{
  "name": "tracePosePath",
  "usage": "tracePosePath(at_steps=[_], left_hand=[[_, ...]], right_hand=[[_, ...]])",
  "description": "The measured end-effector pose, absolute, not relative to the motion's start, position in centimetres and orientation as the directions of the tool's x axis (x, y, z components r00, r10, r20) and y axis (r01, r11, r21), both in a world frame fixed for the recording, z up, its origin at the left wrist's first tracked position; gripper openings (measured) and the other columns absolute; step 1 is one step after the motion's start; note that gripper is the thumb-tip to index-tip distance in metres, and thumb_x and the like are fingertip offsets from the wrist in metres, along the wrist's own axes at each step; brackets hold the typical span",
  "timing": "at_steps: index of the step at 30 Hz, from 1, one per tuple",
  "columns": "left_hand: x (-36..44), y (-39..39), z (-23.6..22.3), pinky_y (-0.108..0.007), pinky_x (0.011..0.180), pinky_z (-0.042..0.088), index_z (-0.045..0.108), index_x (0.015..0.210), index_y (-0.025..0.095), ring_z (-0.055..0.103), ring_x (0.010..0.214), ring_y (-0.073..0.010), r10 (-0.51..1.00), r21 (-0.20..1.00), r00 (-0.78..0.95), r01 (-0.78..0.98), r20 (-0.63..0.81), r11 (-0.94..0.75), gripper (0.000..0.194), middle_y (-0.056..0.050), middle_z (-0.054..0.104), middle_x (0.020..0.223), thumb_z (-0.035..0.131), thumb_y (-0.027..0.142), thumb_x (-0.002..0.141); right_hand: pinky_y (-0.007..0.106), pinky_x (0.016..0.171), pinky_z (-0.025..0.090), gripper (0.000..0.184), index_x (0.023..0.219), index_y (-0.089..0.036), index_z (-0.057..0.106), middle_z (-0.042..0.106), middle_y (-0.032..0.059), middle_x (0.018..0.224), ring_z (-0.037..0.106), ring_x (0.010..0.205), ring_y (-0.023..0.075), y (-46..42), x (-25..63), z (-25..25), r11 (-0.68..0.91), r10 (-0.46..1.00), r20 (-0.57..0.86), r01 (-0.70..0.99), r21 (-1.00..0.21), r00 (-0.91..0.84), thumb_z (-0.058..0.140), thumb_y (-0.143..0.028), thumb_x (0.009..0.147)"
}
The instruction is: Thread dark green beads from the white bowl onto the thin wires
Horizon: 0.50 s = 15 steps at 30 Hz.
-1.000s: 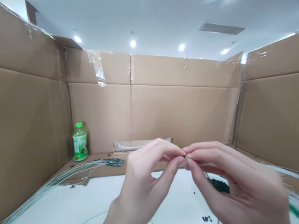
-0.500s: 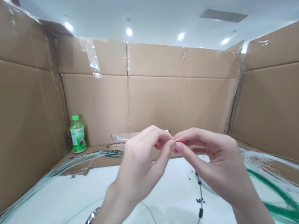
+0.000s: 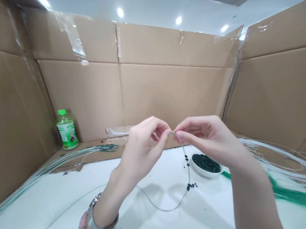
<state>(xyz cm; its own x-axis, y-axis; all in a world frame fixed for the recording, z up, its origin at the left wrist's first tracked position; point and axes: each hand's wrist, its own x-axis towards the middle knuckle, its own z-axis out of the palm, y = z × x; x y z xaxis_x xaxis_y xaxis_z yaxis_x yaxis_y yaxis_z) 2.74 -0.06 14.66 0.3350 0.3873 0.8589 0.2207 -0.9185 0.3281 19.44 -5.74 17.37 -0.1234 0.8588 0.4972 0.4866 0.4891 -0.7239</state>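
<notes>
A thin grey-green wire (image 3: 168, 210) hangs in a loop above the white table, with several small black pieces (image 3: 187, 160) strung along its right side. Thumb and fingertips of my left hand (image 3: 147, 142) are pinched on its upper end. My right hand (image 3: 204, 137) is also closed in a pinch at that end, its fingertips almost touching the left ones. Whether a small piece sits between the fingertips is hidden. Just below my right hand stands a white bowl (image 3: 206, 174) of small dark pieces (image 3: 206, 163).
Bundles of green and white wires lie at left (image 3: 47, 166) and right (image 3: 296, 192). Loose black bits (image 3: 193, 185) are scattered on the white table (image 3: 124, 227). A green-capped bottle (image 3: 67, 130) stands in the back left corner. Cardboard walls (image 3: 166, 89) surround the table.
The view has tilted down, bringing the bowl of dark pieces into sight. My hands have parted slightly, and the wire now shows running down from between the fingertips.
</notes>
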Motion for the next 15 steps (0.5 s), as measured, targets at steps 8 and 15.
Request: tracePosePath(at_steps=[8,15], left_hand=[[6.5,4.1,10.9,-0.026,0.075,0.051,0.059,0.095,0.015,0.061,0.082,-0.0144,0.591,0.662,0.437,-0.012,0.678,-0.749,0.042,-0.006,0.064,0.089,0.026,0.042,0.098],[11.5,5.4,-0.7,-0.036,0.082,0.05,0.065,0.097,0.014,0.062,0.087,-0.0207,0.497,0.588,0.819,0.259,0.287,-0.766,0.02,-0.009,0.065,0.098,0.065,0.026,0.08]], right_hand=[[0.018,0.058,0.051,0.008,0.069,-0.015,0.066,0.066,-0.001,0.065,0.064,0.064,0.0099,-5.3,19.7,17.4,0.52,0.847,0.523,0.368,-0.771,-0.1,0.07,-0.018,0.075],[0.016,0.061,0.055,0.007,0.073,-0.02,0.067,0.068,-0.0051,0.067,0.066,0.064,0.0067,-5.7,19.4,17.5,0.581,0.805,0.564,0.058,-0.811,-0.183,0.07,-0.021,0.079]])
